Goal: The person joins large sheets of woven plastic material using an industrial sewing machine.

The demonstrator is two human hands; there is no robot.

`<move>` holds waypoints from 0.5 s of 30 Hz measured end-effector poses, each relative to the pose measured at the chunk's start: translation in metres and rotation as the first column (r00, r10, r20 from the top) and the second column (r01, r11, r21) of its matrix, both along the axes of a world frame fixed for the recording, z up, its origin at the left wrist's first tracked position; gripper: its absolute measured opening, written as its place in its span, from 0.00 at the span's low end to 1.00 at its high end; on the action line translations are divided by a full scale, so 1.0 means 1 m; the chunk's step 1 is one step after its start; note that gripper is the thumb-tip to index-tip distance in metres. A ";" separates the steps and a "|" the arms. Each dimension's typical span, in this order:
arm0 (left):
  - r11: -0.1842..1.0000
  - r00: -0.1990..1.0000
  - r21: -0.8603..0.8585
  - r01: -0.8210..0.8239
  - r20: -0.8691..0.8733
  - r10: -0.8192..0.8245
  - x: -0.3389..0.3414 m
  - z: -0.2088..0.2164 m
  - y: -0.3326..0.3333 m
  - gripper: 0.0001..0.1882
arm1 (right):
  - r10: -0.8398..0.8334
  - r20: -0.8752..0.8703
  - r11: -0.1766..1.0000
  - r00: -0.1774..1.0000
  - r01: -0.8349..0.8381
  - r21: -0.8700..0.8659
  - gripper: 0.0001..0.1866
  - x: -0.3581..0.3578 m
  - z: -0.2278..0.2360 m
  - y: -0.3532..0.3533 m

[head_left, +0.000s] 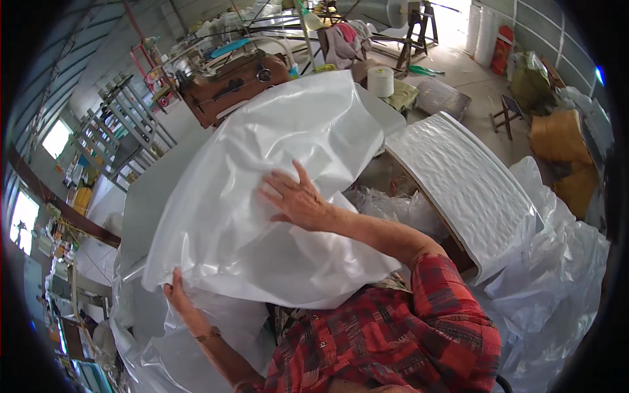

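Observation:
A large sheet of translucent white plastic (242,164) spreads in front of me, glossy and wrinkled, draping toward my lap. My left hand (178,295) grips its near left edge, with part of the fingers hidden by the sheet. Near the middle of the sheet lies my right hand (295,200), fingers spread and palm down, holding nothing. Under the sheet, a grey table surface (154,196) shows at the left. Behind the sheet's far edge stands a brown sewing machine (236,85), partly covered by it.
To my right, a stack of white plastic sheets (458,170) rests on a wooden support, with crumpled clear plastic (544,281) beside it. A white thread cone (381,82) stands beyond the sheet. Grey metal racks (124,131) are at the left; a small stool (508,114) stands far right.

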State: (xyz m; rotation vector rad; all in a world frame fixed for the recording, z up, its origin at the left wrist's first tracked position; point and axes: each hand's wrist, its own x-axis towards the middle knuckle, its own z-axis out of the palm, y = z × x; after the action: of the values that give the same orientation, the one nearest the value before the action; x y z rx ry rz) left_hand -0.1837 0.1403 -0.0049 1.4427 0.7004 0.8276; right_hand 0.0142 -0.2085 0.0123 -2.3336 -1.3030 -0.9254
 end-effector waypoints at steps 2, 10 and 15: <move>0.987 0.986 -0.001 -0.162 0.025 0.162 -0.008 -0.003 0.023 0.20 | 0.048 -0.189 0.965 0.981 -0.094 -0.245 0.32 -0.002 -0.014 0.016; 0.957 0.985 0.243 -0.158 -0.024 0.168 -0.026 0.001 0.146 0.18 | 0.290 -0.040 0.957 0.956 -0.290 -0.007 0.36 0.035 -0.031 0.104; 0.646 0.967 0.762 0.049 -0.197 0.159 -0.106 0.034 0.224 0.27 | 0.167 -0.253 0.952 0.953 -0.223 -0.212 0.42 0.062 -0.060 0.129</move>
State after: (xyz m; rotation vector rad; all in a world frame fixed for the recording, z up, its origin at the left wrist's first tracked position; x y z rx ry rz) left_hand -0.2901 0.3639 0.0295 2.3453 0.5979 1.0709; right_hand 0.0762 -0.0797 -0.0479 -2.3415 -1.5824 -0.4388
